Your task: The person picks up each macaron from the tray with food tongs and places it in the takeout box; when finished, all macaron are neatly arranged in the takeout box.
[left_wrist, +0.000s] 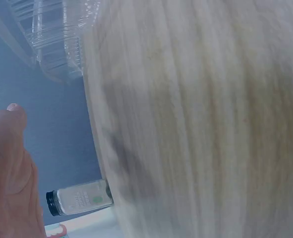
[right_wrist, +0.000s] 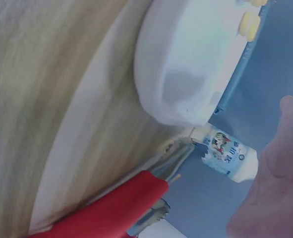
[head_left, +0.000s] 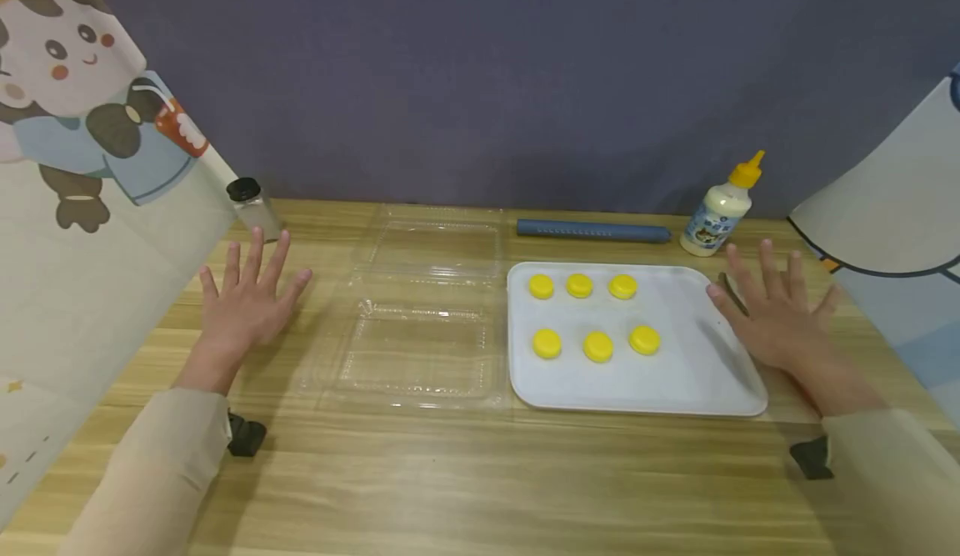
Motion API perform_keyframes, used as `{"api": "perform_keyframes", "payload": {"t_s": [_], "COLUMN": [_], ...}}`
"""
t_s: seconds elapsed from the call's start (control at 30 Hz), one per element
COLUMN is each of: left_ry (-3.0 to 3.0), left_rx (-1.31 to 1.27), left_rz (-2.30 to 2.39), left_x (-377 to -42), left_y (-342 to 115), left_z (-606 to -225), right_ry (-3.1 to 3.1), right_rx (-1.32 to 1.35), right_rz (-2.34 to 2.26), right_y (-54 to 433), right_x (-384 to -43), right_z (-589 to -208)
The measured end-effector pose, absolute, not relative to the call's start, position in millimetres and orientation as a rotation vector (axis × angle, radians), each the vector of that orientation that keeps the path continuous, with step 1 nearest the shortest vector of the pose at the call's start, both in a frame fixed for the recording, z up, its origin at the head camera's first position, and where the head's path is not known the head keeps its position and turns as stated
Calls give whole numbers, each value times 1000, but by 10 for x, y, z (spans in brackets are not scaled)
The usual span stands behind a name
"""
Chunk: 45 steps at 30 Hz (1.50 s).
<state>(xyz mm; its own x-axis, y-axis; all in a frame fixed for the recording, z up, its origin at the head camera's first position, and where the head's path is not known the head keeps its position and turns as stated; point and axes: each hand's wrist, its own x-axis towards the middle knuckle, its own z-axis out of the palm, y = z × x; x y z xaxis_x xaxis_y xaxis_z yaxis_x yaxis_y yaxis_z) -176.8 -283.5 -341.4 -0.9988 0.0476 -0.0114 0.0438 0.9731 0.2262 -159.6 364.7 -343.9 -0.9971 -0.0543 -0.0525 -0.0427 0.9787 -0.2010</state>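
And here's the person's left hand (head_left: 247, 310), palm down abv the light wood-grain bench (head_left: 450, 481), fingers straight & splayed wide, holding nothing. Just beyond its fingertips: a small clear jar w/ a black lid (head_left: 257, 212), standing at the back L corner.

Over on the R, the right hand (head_left: 776, 323) matches it: fingers fanned out straight, nothing gripped. Below it lie metal tongs w/ red handles (right_wrist: 111, 208), best seen in the R wrist view, right by the tray's end.

Btwn the hands, on the R half: a white rectangular tray w/ rounded corners (head_left: 705, 364), carrying six small round yellow macaron-shaped pcs (head_left: 597, 346), two rows of three, all twd its L side. Just L of the tray, a clear plastic hinged container (head_left: 429, 279) lies unfolded, one half behind the other.

Behind the tray, a long dusty-blue rod (head_left: 592, 231) lies sideways; near its R end stands a squeeze bottle w/ yellow nozzle & blue label (head_left: 711, 221).
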Motion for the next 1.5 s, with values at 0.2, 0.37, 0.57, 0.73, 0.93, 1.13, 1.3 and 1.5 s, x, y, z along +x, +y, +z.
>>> {"api": "perform_keyframes", "payload": {"t_s": [0.2,0.37,0.57,0.73,0.93,1.13,1.3,1.5], "left_ry": [3103,3071,3011,2968,2895,2803,2753,2675], "left_rx": [91,123,177,211,257,230,229,241], "left_rz": [385,420,464,527,643,751,812,926], "left_x": [-1751,-1707,-1613,-1510,-1389,-1285,-1217,-1148], "left_y": [-2805,-2756,-2678,-2618,-2563,-2532,-2514,-2525], "left_z": [-3367,-3311,-3242,-3181,-3146,-3149,-3159,-3188], "right_ry": [3091,3142,3262,3361,3374,3332,3295,3218], "right_rx": [-63,-99,-160,-183,-86,46,178,310], "right_rz": [-292,-288,-301,-341,-423,-530,-622,-641], "right_y": [3673,3711,3785,3873,3995,4115,4194,4305], "right_x": [-1556,-1507,-1411,-1312,-1181,-1073,-991,-911], "right_z": [-3358,-3283,-3210,-3190,-3165,-3238,-3318,-3397]}}
